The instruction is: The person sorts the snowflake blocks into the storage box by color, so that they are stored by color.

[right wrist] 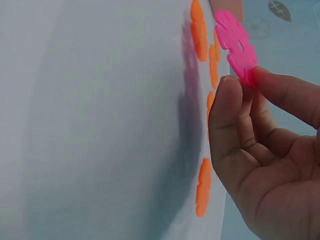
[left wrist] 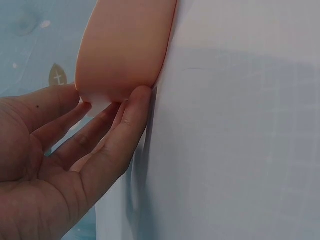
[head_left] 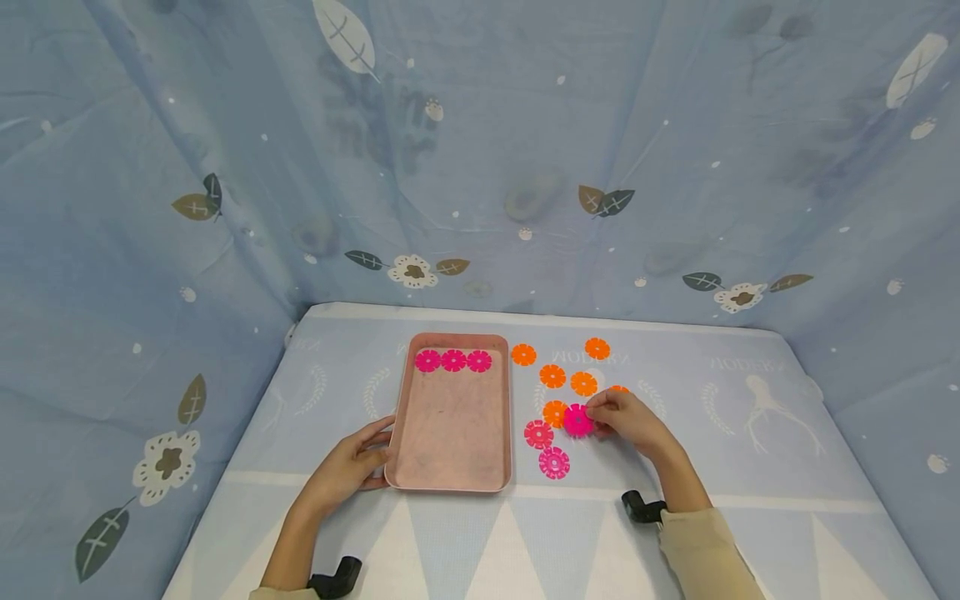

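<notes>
My right hand (head_left: 626, 419) pinches a bright pink flower-shaped disc (right wrist: 235, 37) by its edge between thumb and fingertips, raised off the table in the right wrist view. Notches run round the disc's rim. In the head view the held disc overlaps an orange disc (head_left: 554, 413). The left hand (head_left: 347, 468) holds the lower left edge of a shallow pink tray (head_left: 450, 433), fingers and thumb against its wall (left wrist: 125, 55). Three pink discs (head_left: 453, 361) lie in a row along the tray's far end.
Several orange discs (head_left: 583, 383) are scattered on the table right of the tray. Two pinkish discs (head_left: 554, 462) lie nearer, close to the tray's right side. A patterned cloth covers the table (head_left: 750, 467), and a blue curtain (head_left: 480, 167) hangs behind it.
</notes>
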`<state>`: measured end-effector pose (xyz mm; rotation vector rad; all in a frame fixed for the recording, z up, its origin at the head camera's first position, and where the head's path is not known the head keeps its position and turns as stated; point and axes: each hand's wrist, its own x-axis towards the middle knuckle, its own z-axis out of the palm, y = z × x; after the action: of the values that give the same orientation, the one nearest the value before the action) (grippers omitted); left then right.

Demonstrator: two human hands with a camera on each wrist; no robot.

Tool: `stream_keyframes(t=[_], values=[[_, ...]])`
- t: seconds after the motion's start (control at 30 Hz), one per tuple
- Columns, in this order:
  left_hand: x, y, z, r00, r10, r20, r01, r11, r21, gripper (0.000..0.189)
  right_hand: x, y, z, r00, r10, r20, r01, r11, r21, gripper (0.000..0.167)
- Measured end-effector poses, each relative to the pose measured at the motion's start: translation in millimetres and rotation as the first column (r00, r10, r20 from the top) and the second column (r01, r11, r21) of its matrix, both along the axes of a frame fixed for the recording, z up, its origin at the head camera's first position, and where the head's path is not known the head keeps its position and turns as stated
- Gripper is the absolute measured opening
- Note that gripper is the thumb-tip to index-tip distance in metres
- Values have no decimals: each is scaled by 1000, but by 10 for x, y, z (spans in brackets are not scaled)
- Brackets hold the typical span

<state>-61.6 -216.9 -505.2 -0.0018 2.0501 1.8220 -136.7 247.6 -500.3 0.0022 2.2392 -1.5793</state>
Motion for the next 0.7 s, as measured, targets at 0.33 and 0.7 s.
stream_keyframes(t=[0.33,0.7], values=[[7,-8,31,1000,-18,-12,18,1000,9,57,-187,-161,77,1000,5,23,-4,999,-43,22],[-4,-9,-17,1000,0,-1,0,1000,-4,56,-404,-554,292,999,20,34,-17,996,-91,22]])
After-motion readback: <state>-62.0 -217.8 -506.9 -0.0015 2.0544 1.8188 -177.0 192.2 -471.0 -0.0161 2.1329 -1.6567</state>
